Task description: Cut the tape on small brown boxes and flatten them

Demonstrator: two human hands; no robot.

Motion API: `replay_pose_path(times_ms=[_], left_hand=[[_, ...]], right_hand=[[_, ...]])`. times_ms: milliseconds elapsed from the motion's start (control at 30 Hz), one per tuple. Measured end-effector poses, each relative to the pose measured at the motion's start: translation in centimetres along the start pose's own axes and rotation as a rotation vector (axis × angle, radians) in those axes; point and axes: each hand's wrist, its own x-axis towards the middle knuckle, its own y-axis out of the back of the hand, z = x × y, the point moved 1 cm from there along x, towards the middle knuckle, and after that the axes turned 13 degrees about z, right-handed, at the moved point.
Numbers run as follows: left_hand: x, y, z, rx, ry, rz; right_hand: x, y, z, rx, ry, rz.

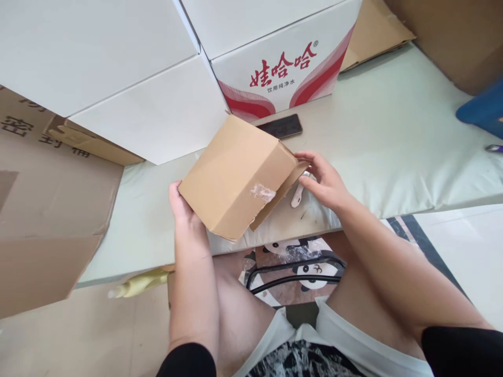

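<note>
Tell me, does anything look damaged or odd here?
Yes: the cardboard box in the left hand looks roughly opened. Crumpled clear tape clings to its side, and a flap gapes loose beside the right hand.

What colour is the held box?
The box is brown, best seen in the head view.

Look at the white box [285, 70] in front of you. It says 娃哈哈 in big red writing [283, 64], and a tiny ® in a ring sits at the end. Under that, you can read 饮用纯净水 in small dark writing [281, 85]. The big brown box [51, 199] on your left has black writing too: 密 first, then a blurry sign, then 桶. Above those, more black marks are partly covered, so you can't read them.
</note>
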Motion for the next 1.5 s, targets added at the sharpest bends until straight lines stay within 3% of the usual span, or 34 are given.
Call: replay_pose_path(times_ms=[133,433,600,833,1033,1133,1233,1333,1400,1500], left_hand=[[-0.1,-0.8,-0.5,-0.002,0.026,0.073],[-0.1,-0.8,-2.6,0.034,-0.042,-0.130],[-0.2,-0.7,-2.6,0.067,-0.056,-0.174],[-0.7,-1.1,-2.3,0.063,-0.087,-0.222],[-0.2,-0.8,-2.0,0.022,-0.029,-0.169],[0.3,-0.4,-2.0,0.016,0.022,-0.139],[0.8,-0.2,-2.0,0.008,0.060,-0.133],[1.0,-0.2,-1.9,-0.007,0.040,-0.133],[0.9,-0.4,-1.7,-0.018,0.003,-0.145],[0.6,-0.6,-1.6,-0.042,-0.046,-0.161]], right_hand=[[-0.1,-0.5,0.0,-0.242,0.074,0.072],[-0.1,0.2,-0.5,-0.619,-0.044,0.261],[-0.1,0.4,-0.6,-0.625,-0.083,0.316],[1.0,0.4,0.3,-0.387,-0.223,0.353],[1.2,0.2,0.0,-0.258,0.046,0.412],[1.3,0.2,0.2,-0.195,0.103,0.446],[1.1,0.3,0.5,-0.199,0.101,0.580],[0.5,0.2,-0.1,-0.311,0.239,0.659],[-0.2,-0.3,-1.2,-0.363,0.363,0.581],[-1.3,-1.7,-2.9,-0.421,0.449,0.290]])
